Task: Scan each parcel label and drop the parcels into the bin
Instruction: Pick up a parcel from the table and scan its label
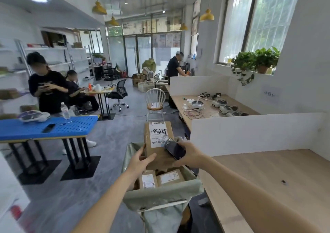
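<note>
A brown cardboard parcel (157, 148) with a white label (158, 134) and black marker writing is held above the bin. My left hand (141, 160) grips its near left corner. A black handheld scanner (175, 149) lies in my right hand (190, 155), its face tilted over the parcel's right edge by the label. Below them stands the bin (160, 195), lined with a pale green bag. Inside lie two more labelled brown parcels, one (148, 180) on the left and one (169, 177) on the right.
A light wooden table (267, 179) with a white partition (250, 132) runs along the right. A blue perforated table (44, 127) stands to the left with a phone and bottle on it. Two people are behind it. A white chair (155, 98) stands straight ahead on grey floor.
</note>
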